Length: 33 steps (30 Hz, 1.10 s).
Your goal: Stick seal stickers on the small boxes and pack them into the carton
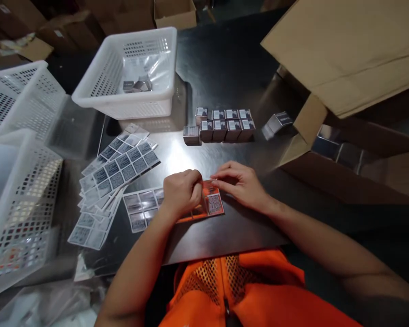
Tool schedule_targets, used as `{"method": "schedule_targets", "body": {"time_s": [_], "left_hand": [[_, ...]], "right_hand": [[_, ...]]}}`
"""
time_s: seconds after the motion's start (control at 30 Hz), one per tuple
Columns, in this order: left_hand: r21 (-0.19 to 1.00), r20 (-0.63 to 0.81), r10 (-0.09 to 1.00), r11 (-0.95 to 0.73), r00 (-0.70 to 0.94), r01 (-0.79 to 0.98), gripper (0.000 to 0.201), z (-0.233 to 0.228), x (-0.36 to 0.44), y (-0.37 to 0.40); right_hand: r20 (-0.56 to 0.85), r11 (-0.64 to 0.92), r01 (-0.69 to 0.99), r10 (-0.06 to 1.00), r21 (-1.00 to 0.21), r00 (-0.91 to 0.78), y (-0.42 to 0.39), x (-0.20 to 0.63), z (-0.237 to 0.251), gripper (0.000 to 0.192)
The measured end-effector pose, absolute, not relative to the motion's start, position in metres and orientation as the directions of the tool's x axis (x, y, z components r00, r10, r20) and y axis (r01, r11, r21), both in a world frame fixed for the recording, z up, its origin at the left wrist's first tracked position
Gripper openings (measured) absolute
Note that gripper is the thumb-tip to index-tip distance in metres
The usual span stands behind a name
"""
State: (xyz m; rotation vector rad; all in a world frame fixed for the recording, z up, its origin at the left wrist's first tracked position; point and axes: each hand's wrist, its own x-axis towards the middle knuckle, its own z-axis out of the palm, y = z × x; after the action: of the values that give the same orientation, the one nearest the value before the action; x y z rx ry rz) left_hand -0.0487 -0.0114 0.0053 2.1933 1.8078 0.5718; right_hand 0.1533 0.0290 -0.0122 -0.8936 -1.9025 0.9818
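A sheet of square stickers [134,206], printed with dense dark patterns, lies on the metal table in front of me. My left hand [182,193] is closed over its middle, thumb against curled fingers; what they pinch is hidden. At the sheet's upper right corner, the thumb and index finger of my right hand [241,184] come together on its edge. One patterned sticker [214,204] shows between the hands, on a part of the sheet lit orange. More sticker sheets [117,170] lie fanned in a loose pile to the left.
Several small boxes with barcode labels [220,129] stand in two rows beyond my hands. Another small box [278,122] lies beside an open carton [347,177] on the right. A white basket [122,106] holds small boxes and clear plastic; more white baskets [30,200] stand left.
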Motion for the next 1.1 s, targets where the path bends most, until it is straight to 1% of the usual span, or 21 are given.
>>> {"method": "schedule_targets", "body": {"time_s": [0.1, 0.17, 0.2, 0.27, 0.33, 0.4, 0.47, 0.5, 0.53, 0.6, 0.67, 0.7, 0.8, 0.83, 0.9, 0.93, 1.0, 1.03, 1.1], "left_hand": [[0.532, 0.155, 0.982, -0.177, 0.110, 0.828, 0.033, 0.003, -0.047, -0.014], [0.568, 0.157, 0.985, -0.149, 0.072, 0.809, 0.037, 0.002, -0.046, -0.014], [0.575, 0.164, 0.985, -0.136, 0.049, 0.807, 0.038, 0.001, -0.046, -0.014], [0.569, 0.183, 0.983, -0.111, 0.005, 0.815, 0.040, -0.001, -0.046, -0.013], [0.542, 0.207, 0.978, -0.087, -0.033, 0.836, 0.041, -0.002, -0.047, -0.012], [0.503, 0.239, 0.969, -0.070, -0.061, 0.861, 0.040, -0.004, -0.048, -0.012], [0.465, 0.276, 0.958, -0.068, -0.071, 0.883, 0.039, -0.004, -0.049, -0.012], [0.448, 0.290, 0.954, -0.070, -0.071, 0.891, 0.040, -0.004, -0.049, -0.012], [0.434, 0.299, 0.952, -0.070, -0.070, 0.898, 0.040, -0.003, -0.049, -0.012], [0.410, 0.294, 0.953, -0.059, -0.071, 0.910, 0.040, -0.002, -0.048, -0.012], [0.390, 0.275, 0.958, -0.035, -0.080, 0.920, 0.040, 0.000, -0.048, -0.012], [0.382, 0.269, 0.960, -0.026, -0.084, 0.924, 0.039, 0.001, -0.048, -0.012], [0.380, 0.269, 0.958, -0.013, -0.098, 0.925, 0.039, 0.003, -0.048, -0.012], [0.387, 0.272, 0.956, -0.006, -0.108, 0.922, 0.039, 0.003, -0.049, -0.011], [0.406, 0.267, 0.953, 0.024, -0.144, 0.913, 0.038, 0.005, -0.050, -0.010], [0.413, 0.254, 0.952, 0.052, -0.169, 0.909, 0.038, 0.005, -0.051, -0.010], [0.416, 0.197, 0.951, 0.139, -0.239, 0.899, 0.038, 0.007, -0.053, -0.008], [0.412, 0.164, 0.948, 0.187, -0.274, 0.892, 0.039, 0.008, -0.054, -0.006], [0.402, 0.111, 0.937, 0.262, -0.331, 0.877, 0.040, 0.010, -0.057, -0.003]], "right_hand": [[0.340, 0.479, 0.218, 0.817, -0.850, -0.466, 0.029, 0.154, -0.014, 0.024], [0.307, 0.464, 0.214, 0.803, -0.860, -0.510, 0.029, 0.154, -0.014, 0.027], [0.271, 0.430, 0.208, 0.808, -0.879, -0.523, 0.028, 0.153, -0.014, 0.028], [0.166, 0.300, 0.183, 0.835, -0.936, -0.524, 0.027, 0.151, -0.014, 0.030], [0.035, 0.118, 0.130, 0.856, -0.984, -0.516, 0.025, 0.148, -0.013, 0.034], [-0.084, -0.054, 0.072, 0.848, -0.996, -0.523, 0.023, 0.145, -0.013, 0.039], [-0.150, -0.156, 0.033, 0.838, -0.987, -0.524, 0.022, 0.141, -0.014, 0.040], [-0.153, -0.162, 0.027, 0.845, -0.986, -0.513, 0.022, 0.139, -0.014, 0.040], [-0.130, -0.134, 0.027, 0.865, -0.991, -0.485, 0.022, 0.138, -0.014, 0.038], [-0.040, -0.021, 0.049, 0.910, -0.999, -0.412, 0.021, 0.136, -0.014, 0.036], [0.028, 0.064, 0.081, 0.923, -0.995, -0.383, 0.021, 0.134, -0.015, 0.034], [0.030, 0.069, 0.086, 0.918, -0.994, -0.397, 0.020, 0.134, -0.016, 0.034], [-0.022, 0.017, 0.078, 0.880, -0.997, -0.475, 0.019, 0.135, -0.017, 0.040], [-0.028, 0.019, 0.090, 0.870, -0.996, -0.492, 0.019, 0.135, -0.017, 0.041], [-0.024, 0.073, 0.167, 0.857, -0.983, -0.515, 0.019, 0.136, -0.015, 0.040], [-0.021, 0.116, 0.223, 0.848, -0.968, -0.530, 0.020, 0.136, -0.013, 0.038], [0.026, 0.248, 0.312, 0.818, -0.917, -0.574, 0.021, 0.135, -0.010, 0.032], [0.063, 0.321, 0.333, 0.798, -0.886, -0.599, 0.022, 0.135, -0.008, 0.028], [0.164, 0.451, 0.322, 0.755, -0.832, -0.635, 0.021, 0.134, -0.004, 0.022]]}}
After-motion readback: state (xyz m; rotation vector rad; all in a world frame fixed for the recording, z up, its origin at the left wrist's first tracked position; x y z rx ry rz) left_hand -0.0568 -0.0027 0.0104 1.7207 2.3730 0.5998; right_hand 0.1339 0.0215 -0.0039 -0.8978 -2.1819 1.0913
